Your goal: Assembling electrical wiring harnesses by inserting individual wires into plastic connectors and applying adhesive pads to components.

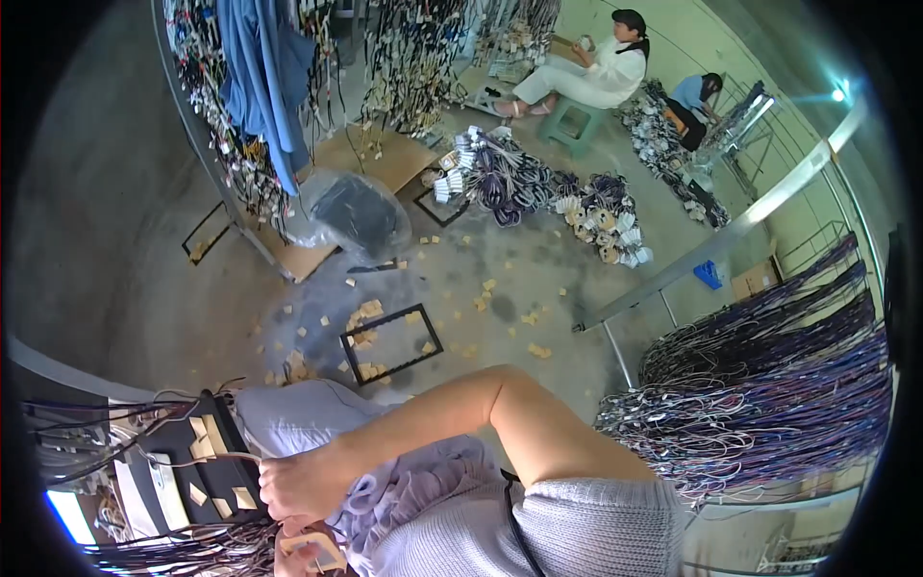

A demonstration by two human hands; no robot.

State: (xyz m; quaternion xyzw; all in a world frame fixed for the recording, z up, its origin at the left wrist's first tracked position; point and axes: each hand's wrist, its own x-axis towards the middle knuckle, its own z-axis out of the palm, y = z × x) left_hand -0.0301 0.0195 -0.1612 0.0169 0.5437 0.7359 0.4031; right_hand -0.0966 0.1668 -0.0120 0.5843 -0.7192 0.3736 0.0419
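My right hand [306, 484] reaches across from the right, its fingers curled closed around a thin light-coloured cable [226, 456] that runs off to the left. Just below it, my left hand [294, 559] is partly cut off by the lower edge. Its fingers are closed on a tan, square-edged piece [329, 548] whose exact kind I cannot make out. Beside both hands lies a black work surface [183, 447] with several tan paper-like pieces [206, 439] on it. Bundles of dark cables [192, 550] lie near my left hand.
Cable bundles hang from a rack at right [769, 385] and another at upper left [404, 67]. Black rectangular frames [392, 344] and tan scraps [365, 313] lie on the floor, with coiled harnesses [510, 178] beyond. Two people [606, 72] sit at the back.
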